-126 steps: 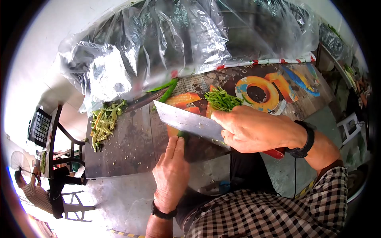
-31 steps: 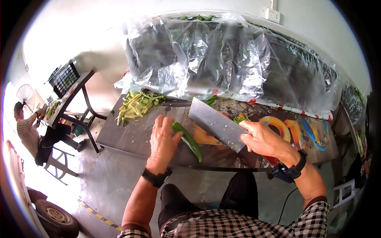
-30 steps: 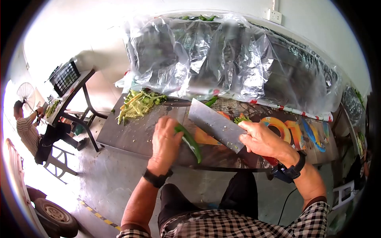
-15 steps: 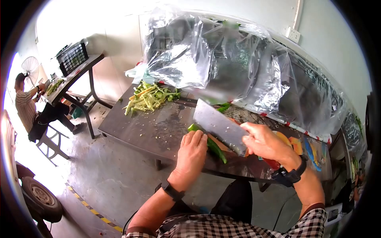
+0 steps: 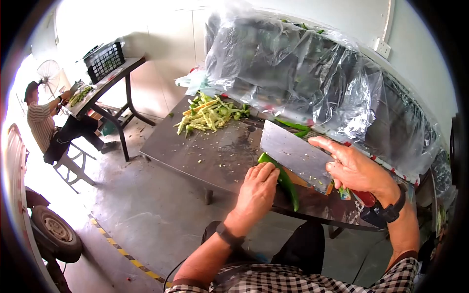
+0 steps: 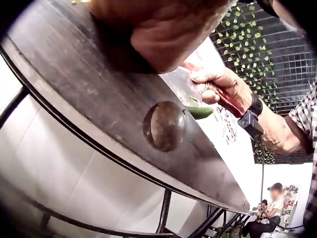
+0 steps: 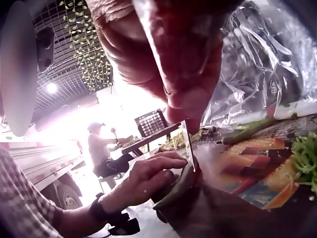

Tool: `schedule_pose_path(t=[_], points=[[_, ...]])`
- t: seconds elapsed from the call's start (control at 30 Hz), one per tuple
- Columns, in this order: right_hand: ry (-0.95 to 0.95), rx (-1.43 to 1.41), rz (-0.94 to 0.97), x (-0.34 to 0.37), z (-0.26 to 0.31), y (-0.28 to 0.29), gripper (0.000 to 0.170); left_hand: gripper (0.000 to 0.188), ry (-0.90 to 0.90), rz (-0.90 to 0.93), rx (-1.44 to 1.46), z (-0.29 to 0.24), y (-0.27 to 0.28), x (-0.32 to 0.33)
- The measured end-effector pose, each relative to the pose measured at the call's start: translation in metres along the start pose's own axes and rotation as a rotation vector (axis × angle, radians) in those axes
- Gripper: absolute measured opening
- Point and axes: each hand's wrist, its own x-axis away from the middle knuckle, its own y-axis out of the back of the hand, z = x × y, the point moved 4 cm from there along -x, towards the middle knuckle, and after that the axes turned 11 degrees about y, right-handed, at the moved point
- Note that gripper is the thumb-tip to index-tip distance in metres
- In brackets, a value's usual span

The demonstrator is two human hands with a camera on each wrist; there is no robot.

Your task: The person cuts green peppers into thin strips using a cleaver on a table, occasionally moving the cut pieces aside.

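Note:
A long green chili pepper (image 5: pixel 289 193) lies along the near part of the table, beside the cleaver. My left hand (image 5: pixel 258 188) holds it with bent fingers over its upper part; the stem end pokes out past the fingertips. The pepper's tip (image 6: pixel 199 112) shows in the left wrist view. My right hand (image 5: pixel 359 166) grips the red handle (image 5: pixel 365 198) of a broad cleaver (image 5: pixel 295 154), index finger stretched out along the top of the blade. Small pale bits cling to the blade. The right wrist view shows the blade edge-on (image 7: pixel 188 145), right at the pepper and left fingers.
Pale pepper cores and seeds (image 5: pixel 210 115) are heaped at the table's far left. Another green pepper (image 5: pixel 293 126) lies behind the cleaver, by plastic-wrapped goods (image 5: pixel 293 68). Shredded green pepper (image 7: pixel 305 158) sits at right. Someone works at another table (image 5: pixel 107 80).
Earlier, the cleaver stood over a short green piece. My left hand then brought a whole pepper beside the blade, and its fingers moved over it. The head view has swung left.

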Motion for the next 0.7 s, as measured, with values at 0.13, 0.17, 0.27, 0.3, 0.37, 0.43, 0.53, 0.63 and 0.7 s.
schedule_pose_path(t=[0.13, 0.17, 0.27, 0.3, 0.37, 0.43, 0.53, 0.63, 0.7], points=[[-0.038, 0.069, 0.074, -0.007, 0.003, 0.004, 0.062, 0.03, 0.02, -0.009, 0.039, -0.001, 0.004, -0.001], [-0.045, 0.078, 0.087, -0.009, 0.006, 0.004, 0.061, 0.03, 0.027, -0.007, 0.04, -0.001, 0.003, -0.001], [-0.083, 0.075, 0.13, -0.012, 0.011, 0.008, 0.062, 0.031, 0.043, 0.011, 0.029, 0.003, 0.002, 0.001], [-0.094, 0.068, 0.144, -0.014, 0.015, 0.01, 0.062, 0.033, 0.049, 0.028, 0.022, 0.006, 0.0, 0.002], [-0.137, 0.109, 0.204, -0.019, 0.026, 0.013, 0.063, 0.035, 0.057, 0.051, 0.003, 0.008, -0.004, 0.004], [-0.154, 0.147, 0.266, -0.023, 0.035, 0.016, 0.065, 0.034, 0.057, 0.041, 0.007, 0.008, -0.002, 0.004], [-0.097, 0.133, 0.304, -0.029, 0.043, 0.018, 0.066, 0.031, 0.068, 0.025, 0.014, 0.006, -0.002, 0.003], [-0.055, 0.133, 0.332, -0.038, 0.04, 0.018, 0.069, 0.028, 0.078, 0.011, 0.02, 0.006, -0.003, 0.004], [-0.036, 0.14, 0.352, -0.042, 0.04, 0.019, 0.07, 0.027, 0.08, 0.004, 0.014, 0.006, -0.003, 0.004]])
